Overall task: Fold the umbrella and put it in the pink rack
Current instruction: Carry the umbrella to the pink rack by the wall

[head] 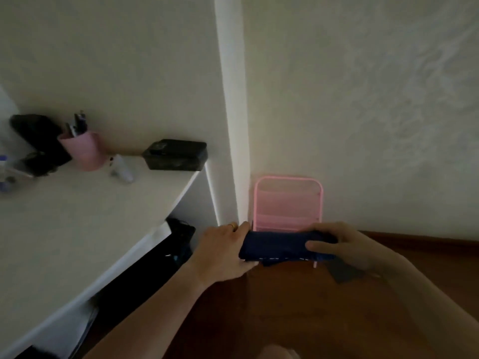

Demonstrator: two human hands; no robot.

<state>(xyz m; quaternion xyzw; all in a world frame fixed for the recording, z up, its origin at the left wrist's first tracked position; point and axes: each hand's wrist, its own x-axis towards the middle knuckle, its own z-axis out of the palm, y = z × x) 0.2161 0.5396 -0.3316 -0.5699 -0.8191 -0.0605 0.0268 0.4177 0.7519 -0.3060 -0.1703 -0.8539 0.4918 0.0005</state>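
Observation:
A folded dark blue umbrella lies crosswise in front of the pink rack, which stands on the floor against the wall. My left hand grips the umbrella's left end, a ring on one finger. Gripping its right end is my right hand, thumb on the near side. The umbrella covers the rack's lower front, so I cannot tell whether it rests on the rack or is held above it. A bit of the rack's leg shows below the umbrella.
A white desk stands to the left, bearing a pink pen cup, a black box and a small white bottle. A wall corner juts out beside the rack. Dark items sit under the desk. The floor is brown wood.

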